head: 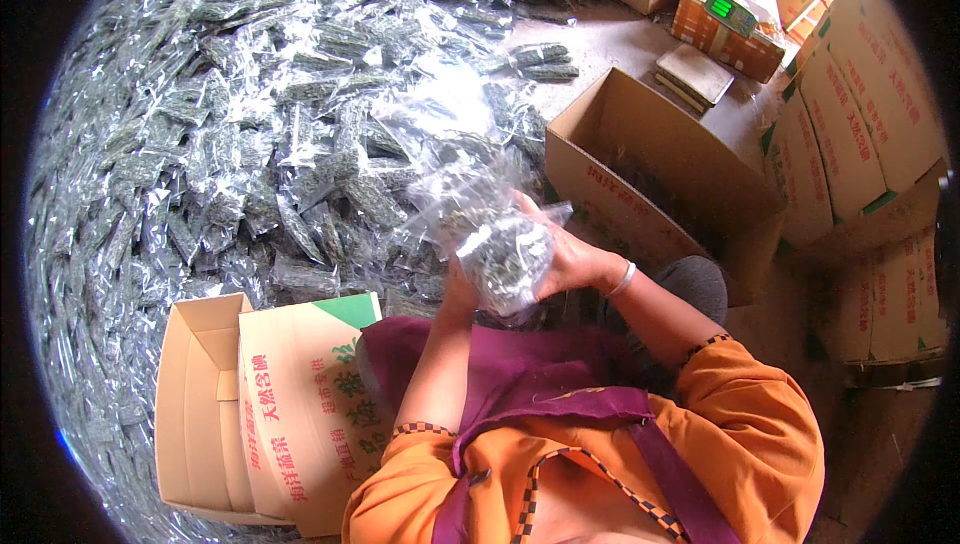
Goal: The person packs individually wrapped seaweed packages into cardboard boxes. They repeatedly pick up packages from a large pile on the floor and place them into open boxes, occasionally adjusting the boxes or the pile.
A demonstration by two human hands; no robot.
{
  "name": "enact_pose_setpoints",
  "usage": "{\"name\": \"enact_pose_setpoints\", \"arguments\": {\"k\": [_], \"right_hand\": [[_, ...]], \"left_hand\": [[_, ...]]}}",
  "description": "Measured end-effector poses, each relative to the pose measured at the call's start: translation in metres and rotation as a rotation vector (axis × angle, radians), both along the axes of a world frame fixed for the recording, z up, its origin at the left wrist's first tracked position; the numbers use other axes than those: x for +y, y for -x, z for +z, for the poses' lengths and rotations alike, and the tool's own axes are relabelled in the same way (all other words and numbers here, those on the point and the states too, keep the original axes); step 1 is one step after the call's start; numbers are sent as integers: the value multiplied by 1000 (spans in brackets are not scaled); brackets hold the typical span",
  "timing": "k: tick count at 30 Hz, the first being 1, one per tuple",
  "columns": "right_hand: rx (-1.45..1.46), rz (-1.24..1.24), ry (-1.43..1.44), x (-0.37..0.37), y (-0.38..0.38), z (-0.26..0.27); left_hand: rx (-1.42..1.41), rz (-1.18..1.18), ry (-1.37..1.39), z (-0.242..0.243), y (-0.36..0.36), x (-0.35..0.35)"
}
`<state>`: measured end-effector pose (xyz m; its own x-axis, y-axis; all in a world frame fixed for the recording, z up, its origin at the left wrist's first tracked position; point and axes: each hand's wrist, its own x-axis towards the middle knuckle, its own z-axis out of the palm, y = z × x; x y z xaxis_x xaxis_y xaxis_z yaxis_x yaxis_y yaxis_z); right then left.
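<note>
Several clear plastic packets of dark dried seaweed (506, 266) are bunched between my two hands, above my lap and the purple apron (525, 371). My left hand (459, 285) grips the bunch from its left side, partly hidden behind the shiny film. On the other side my right hand (566, 259), with a pale bangle at the wrist, is closed around the packets. Just beyond the hands lies a large heap of similar packets (330, 161).
An open cardboard box (622, 199) stands to the right, another (202, 409) at the left beside my knee. Behind the right box are a small platform scale (694, 75) and its lit display (731, 12). Printed cartons (855, 116) are stacked along the right.
</note>
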<state>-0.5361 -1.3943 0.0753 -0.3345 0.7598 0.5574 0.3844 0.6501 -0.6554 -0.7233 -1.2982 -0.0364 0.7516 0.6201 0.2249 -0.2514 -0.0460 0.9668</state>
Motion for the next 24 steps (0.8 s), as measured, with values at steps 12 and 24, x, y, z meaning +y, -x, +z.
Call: {"name": "enact_pose_setpoints", "arguments": {"k": [12,24], "right_hand": [[551,-139,383,-19,-12,-37],[-36,-385,34,-9,-38,-41]], "left_hand": [[-39,-87,439,-45,1,-7],[7,-143,438,-8,-42,-9]]}}
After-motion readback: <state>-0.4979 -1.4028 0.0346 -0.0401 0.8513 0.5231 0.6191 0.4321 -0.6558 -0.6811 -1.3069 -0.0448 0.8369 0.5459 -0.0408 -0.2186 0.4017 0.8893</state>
